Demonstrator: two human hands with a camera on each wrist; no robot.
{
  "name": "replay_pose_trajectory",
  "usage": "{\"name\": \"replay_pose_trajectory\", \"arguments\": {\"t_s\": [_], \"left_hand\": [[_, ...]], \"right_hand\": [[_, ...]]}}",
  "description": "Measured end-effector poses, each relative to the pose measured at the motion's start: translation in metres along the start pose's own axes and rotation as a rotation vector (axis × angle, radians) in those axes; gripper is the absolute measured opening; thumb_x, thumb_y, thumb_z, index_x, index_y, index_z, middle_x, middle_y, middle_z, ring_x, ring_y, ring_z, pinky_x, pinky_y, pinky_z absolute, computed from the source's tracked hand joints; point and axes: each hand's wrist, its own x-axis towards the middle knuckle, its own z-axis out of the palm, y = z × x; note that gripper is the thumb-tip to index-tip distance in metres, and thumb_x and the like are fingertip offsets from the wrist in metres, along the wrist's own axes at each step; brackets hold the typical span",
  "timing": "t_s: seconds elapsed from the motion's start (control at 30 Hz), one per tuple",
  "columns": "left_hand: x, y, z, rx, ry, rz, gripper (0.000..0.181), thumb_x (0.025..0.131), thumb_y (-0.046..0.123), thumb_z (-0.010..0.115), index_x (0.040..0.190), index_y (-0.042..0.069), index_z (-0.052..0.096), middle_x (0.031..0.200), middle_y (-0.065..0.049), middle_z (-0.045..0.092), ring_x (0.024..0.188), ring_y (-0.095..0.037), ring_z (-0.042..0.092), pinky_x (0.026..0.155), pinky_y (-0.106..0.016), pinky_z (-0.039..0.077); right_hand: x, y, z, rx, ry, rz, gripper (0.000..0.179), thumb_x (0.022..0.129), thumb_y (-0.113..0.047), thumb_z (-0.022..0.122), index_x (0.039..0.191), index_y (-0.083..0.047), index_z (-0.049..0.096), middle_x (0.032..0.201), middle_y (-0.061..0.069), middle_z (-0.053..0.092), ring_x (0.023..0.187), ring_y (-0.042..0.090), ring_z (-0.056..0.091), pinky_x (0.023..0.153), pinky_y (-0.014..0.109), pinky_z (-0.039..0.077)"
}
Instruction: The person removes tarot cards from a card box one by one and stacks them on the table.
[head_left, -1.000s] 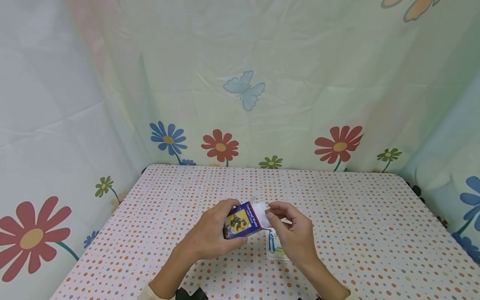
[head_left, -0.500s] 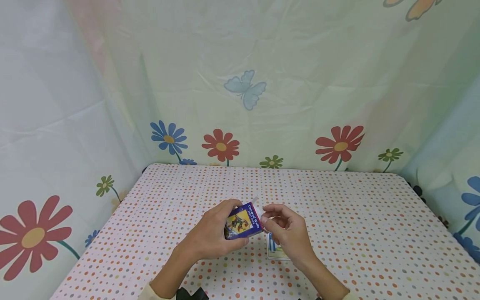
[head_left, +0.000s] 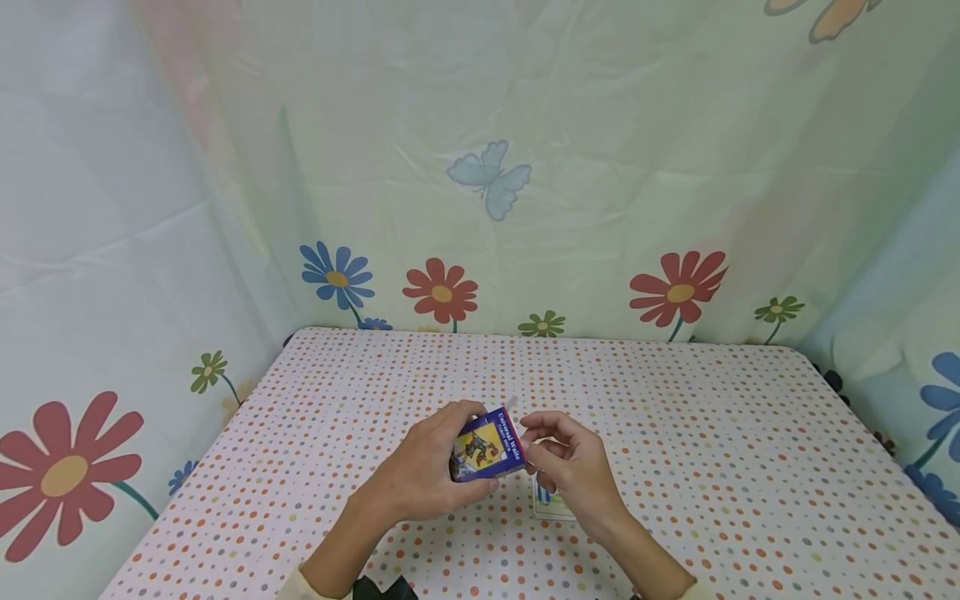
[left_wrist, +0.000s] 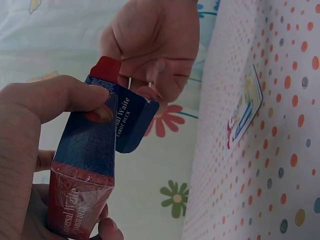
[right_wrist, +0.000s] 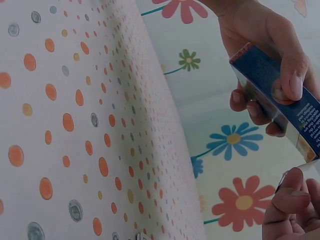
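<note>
Right hand (head_left: 579, 473), from the head view, has moved nearer the box (head_left: 484, 448), which the left hand (head_left: 431, 462) grips above the table (head_left: 675, 408). Left wrist: the flap (left_wrist: 134, 121) stands out, not yet closed. Right wrist: the right hand seemingly pinches it, partly out of frame.

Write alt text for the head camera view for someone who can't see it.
A left hand holds a blue tarot box while the right hand touches its open end. At least one picture card, partly hidden, lies on the dotted table, with a flowered curtain behind.

"Universal Waite Tarot Deck" on box (head_left: 482, 447)
</note>
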Motion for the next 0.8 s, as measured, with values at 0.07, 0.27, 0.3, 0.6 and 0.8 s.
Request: {"name": "replay_pose_trajectory", "arguments": {"t_s": [0.07, 0.27, 0.3, 0.6, 0.8], "left_hand": [[0.0001, 0.0001, 0.0003, -0.001, 0.001, 0.003, 0.074, 0.08, 0.039, 0.081, 0.142, 0.017, 0.046, 0.121, 0.007, 0.058, 0.092, -0.008, 0.056, 0.078, -0.025, 0.053], [-0.0002, 0.0006, 0.0006, -0.007, -0.001, 0.003, 0.073, 0.08, 0.039, 0.082, 0.14, 0.017, 0.047, 0.12, 0.007, 0.058, 0.092, -0.008, 0.056, 0.078, -0.025, 0.053], [-0.0002, 0.0006, 0.0008, -0.008, -0.002, 0.005, 0.073, 0.08, 0.039, 0.082, 0.14, 0.017, 0.047, 0.12, 0.007, 0.058, 0.092, -0.008, 0.056, 0.078, -0.025, 0.053], [0.0001, 0.0001, 0.0045, -0.022, -0.02, 0.021, 0.068, 0.079, 0.037, 0.083, 0.136, 0.02, 0.048, 0.116, 0.009, 0.057, 0.091, -0.007, 0.056, 0.077, -0.024, 0.053], [0.001, 0.0003, 0.0054, -0.008, -0.022, 0.036, 0.068, 0.079, 0.038, 0.083, 0.135, 0.02, 0.049, 0.113, 0.01, 0.057, 0.09, -0.006, 0.056, 0.075, -0.023, 0.052]], "right_hand": [[0.0002, -0.0006, 0.0004, 0.004, 0.002, 0.01, 0.031, 0.092, 0.004, 0.061, 0.123, 0.008, 0.057, 0.099, 0.014, 0.06, 0.068, 0.015, 0.06, 0.051, 0.019, 0.041], [0.0, -0.0008, 0.0014, 0.001, 0.009, 0.021, 0.026, 0.091, 0.006, 0.06, 0.117, 0.006, 0.06, 0.096, 0.014, 0.06, 0.065, 0.014, 0.059, 0.051, 0.019, 0.04], [-0.0001, -0.0008, 0.0016, -0.001, 0.009, 0.02, 0.025, 0.091, 0.007, 0.059, 0.116, 0.006, 0.06, 0.095, 0.014, 0.06, 0.063, 0.013, 0.058, 0.051, 0.019, 0.04], [-0.0016, -0.0033, 0.0042, -0.031, 0.036, 0.05, 0.017, 0.091, 0.006, 0.058, 0.108, 0.005, 0.062, 0.088, 0.011, 0.057, 0.053, 0.009, 0.047, 0.048, 0.019, 0.037], [-0.0017, -0.0043, 0.007, -0.045, 0.07, 0.091, 0.017, 0.09, 0.007, 0.059, 0.107, 0.002, 0.061, 0.087, 0.01, 0.056, 0.054, 0.01, 0.049, 0.047, 0.019, 0.037]]}}
